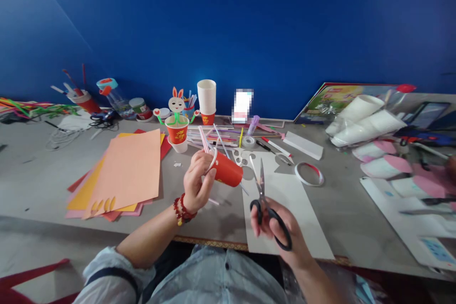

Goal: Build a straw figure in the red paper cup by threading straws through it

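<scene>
My left hand (198, 175) grips a red paper cup (228, 171) by its rim, the cup lying sideways in the air with its base toward the right. My fingers are closed round the rim edge. In my right hand (280, 225) is a pair of black-handled scissors (262, 185), blades pointing up and slightly parted, fingers at the handle loops. The scissors are apart from the cup. Beneath them lies a white paper sheet (288, 213); a cut-out white piece (245, 157) with round holes lies beyond it.
A paper cup with a rabbit figure (176, 104) stands behind my left hand, near stacked white cups (207, 95). Coloured paper sheets (131, 166) lie left. Straws (213, 137), a tape roll (309, 174) and bagged cups (366, 121) are spread around. Another person's hand (451, 167) shows far right.
</scene>
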A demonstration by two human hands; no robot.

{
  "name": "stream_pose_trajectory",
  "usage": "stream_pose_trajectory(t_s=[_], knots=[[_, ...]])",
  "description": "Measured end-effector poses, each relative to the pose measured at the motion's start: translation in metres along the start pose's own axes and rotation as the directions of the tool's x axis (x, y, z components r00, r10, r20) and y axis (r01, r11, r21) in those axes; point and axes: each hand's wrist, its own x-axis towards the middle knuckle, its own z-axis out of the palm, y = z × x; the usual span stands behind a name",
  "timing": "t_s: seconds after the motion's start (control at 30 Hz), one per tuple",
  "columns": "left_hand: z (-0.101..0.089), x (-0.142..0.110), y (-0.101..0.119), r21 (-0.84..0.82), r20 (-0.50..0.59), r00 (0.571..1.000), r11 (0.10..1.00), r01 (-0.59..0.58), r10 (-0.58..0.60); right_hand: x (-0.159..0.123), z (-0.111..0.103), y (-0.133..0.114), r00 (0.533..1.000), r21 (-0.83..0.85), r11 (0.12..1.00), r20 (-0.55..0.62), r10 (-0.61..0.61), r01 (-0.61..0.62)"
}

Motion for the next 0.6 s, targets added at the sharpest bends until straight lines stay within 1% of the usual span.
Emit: stream_pose_trajectory(t_s=[0.03,0.07,0.1,0.13,0.17,0.2,0.27,0.33,0.4,0.47,0.6], knots=[[0.0,0.001,-0.001,-0.031,0.008,1.0,0.999,0.024,-0.023,0.003,-0.011,-0.004,0.998,-0.235,0.972,-0.056,-0.03,0.016],[0.001,0.001,-0.001,-0.056,0.018,0.999,0.998,0.042,-0.041,0.006,-0.022,-0.007,0.983,-0.466,0.885,-0.152,-0.105,0.022],[0.001,0.002,-0.001,-0.075,0.028,0.998,0.996,0.052,-0.05,0.007,-0.03,-0.011,0.959,-0.651,0.759,-0.211,-0.188,0.005],[0.001,0.002,-0.001,-0.089,0.039,0.998,0.994,0.057,-0.053,0.008,-0.037,-0.014,0.936,-0.769,0.639,-0.226,-0.269,-0.002],[0.002,0.002,-0.001,-0.098,0.049,0.997,0.993,0.058,-0.053,0.009,-0.04,-0.017,0.917,-0.843,0.538,-0.21,-0.34,0.007],[0.002,0.003,0.0,-0.101,0.06,0.997,0.993,0.056,-0.05,0.008,-0.041,-0.019,0.907,-0.883,0.468,-0.163,-0.387,0.041],[0.002,0.003,0.0,-0.087,0.08,0.996,0.995,0.041,-0.034,0.006,-0.038,-0.023,0.899,-0.909,0.39,-0.04,-0.437,0.149],[0.002,0.004,0.0,-0.061,0.095,0.995,0.998,0.018,-0.012,0.006,-0.031,-0.026,0.874,-0.922,0.313,0.052,-0.482,0.228],[0.001,0.004,0.0,-0.03,0.112,0.994,1.0,0.001,0.003,0.008,-0.024,-0.028,0.842,-0.942,0.228,0.093,-0.531,0.247],[0.0,0.003,-0.001,-0.005,0.133,0.991,1.0,-0.019,0.02,0.01,-0.022,-0.03,0.816,-0.958,0.154,0.114,-0.566,0.24],[-0.001,0.002,-0.004,0.019,0.159,0.984,0.997,-0.08,0.076,0.011,-0.022,-0.035,0.811,-0.976,0.024,0.165,-0.561,0.216]])
